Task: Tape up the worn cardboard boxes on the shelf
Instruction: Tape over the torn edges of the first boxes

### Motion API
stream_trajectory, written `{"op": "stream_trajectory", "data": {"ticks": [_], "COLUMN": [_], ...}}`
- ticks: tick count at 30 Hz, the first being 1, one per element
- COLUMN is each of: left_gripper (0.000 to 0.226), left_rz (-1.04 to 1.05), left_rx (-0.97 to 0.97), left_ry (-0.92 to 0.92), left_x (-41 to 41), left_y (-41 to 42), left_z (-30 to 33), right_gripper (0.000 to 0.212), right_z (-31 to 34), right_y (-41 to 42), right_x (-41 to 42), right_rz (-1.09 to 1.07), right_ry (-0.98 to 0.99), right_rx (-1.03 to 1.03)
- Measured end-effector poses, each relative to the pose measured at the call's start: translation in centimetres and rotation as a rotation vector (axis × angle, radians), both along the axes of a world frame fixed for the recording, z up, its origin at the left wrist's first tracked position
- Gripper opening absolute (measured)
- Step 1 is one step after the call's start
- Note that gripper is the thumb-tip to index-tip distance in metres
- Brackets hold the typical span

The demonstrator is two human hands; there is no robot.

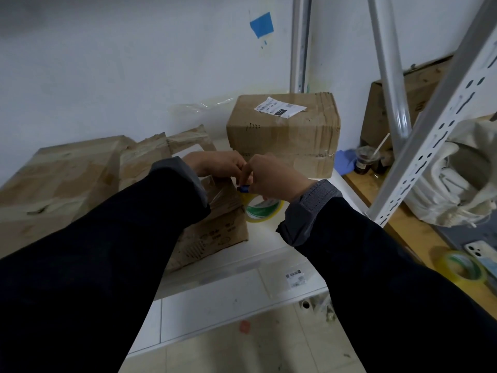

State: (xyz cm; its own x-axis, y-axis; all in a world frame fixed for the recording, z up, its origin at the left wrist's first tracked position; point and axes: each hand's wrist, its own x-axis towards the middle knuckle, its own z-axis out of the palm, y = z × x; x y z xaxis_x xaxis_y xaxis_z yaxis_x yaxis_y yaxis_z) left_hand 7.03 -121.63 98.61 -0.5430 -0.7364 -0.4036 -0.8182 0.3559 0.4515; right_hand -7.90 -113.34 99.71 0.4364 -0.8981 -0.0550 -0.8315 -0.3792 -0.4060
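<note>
A small worn cardboard box [215, 235] sits on the white shelf [269, 254], partly covered by my left forearm. Clear tape lies across its top. My left hand [215, 164] rests on the box's far top edge with curled fingers; what they hold is hidden. My right hand [274, 179] meets it, gripping a small blue tool [243, 189] just above the box's right corner. A roll of clear tape with a green-and-white core [262, 210] lies on the shelf under my right hand, beside the box.
A larger labelled box [285, 130] stands behind. Torn, flattened boxes [67, 179] fill the left. A perforated shelf post [430, 125] slants at right, with a drink cup [367, 160], a white bag [462, 179], a second tape roll [462, 269] and a phone [481, 254] beyond.
</note>
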Motion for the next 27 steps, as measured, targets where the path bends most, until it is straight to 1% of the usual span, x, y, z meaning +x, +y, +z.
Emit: {"op": "stream_trajectory", "data": {"ticks": [4,7,8,11,12,14,16,18,21,24,25,27], "left_gripper": [0.033,0.029,0.029,0.038,0.034,0.022,0.030,0.032,0.032,0.033,0.033,0.033], "left_rz": [-0.004,-0.024,-0.035,-0.087,-0.093,-0.071,-0.040,-0.035,-0.026,-0.021,-0.022,-0.026], "left_rx": [0.036,0.039,0.046,0.078,0.081,0.076,0.049,0.041,0.054,0.048,0.050,0.055], "left_ry": [0.032,0.043,0.045,0.028,0.020,0.006,-0.029,-0.029,0.000,0.010,0.011,0.015], "left_x": [0.3,0.3,0.3,0.3,0.3,0.4,0.4,0.4,0.4,0.4,0.4,0.4], "left_y": [-0.1,0.0,0.1,0.1,0.1,-0.1,-0.1,-0.1,-0.1,0.0,0.0,0.0], "left_z": [0.0,0.0,0.1,0.3,0.2,-0.1,-0.1,-0.2,-0.1,-0.1,-0.1,-0.1], "right_gripper": [0.032,0.035,0.034,0.027,0.025,0.021,0.015,0.011,0.014,0.015,0.015,0.015], "right_z": [-0.3,0.2,0.4,1.0,1.1,0.9,0.2,-1.0,-3.3,-5.7,-6.6,-8.4], "right_y": [0.2,0.2,0.3,0.4,0.5,0.3,-0.3,-1.0,-1.6,-2.1,-2.3,-3.1], "right_x": [-0.1,-0.2,-0.3,-0.8,-1.3,-2.8,-4.6,-6.2,-7.7,-8.2,-8.1,-8.0], "right_rz": [-0.004,0.020,0.028,0.032,0.025,-0.021,-0.083,-0.166,-0.277,-0.316,-0.334,-0.380], "right_ry": [0.024,0.043,0.064,0.144,0.147,0.120,0.108,0.120,0.101,0.109,0.094,0.003], "right_rx": [0.012,0.043,0.066,0.183,0.215,0.247,0.244,0.249,0.303,0.306,0.292,0.236]}}
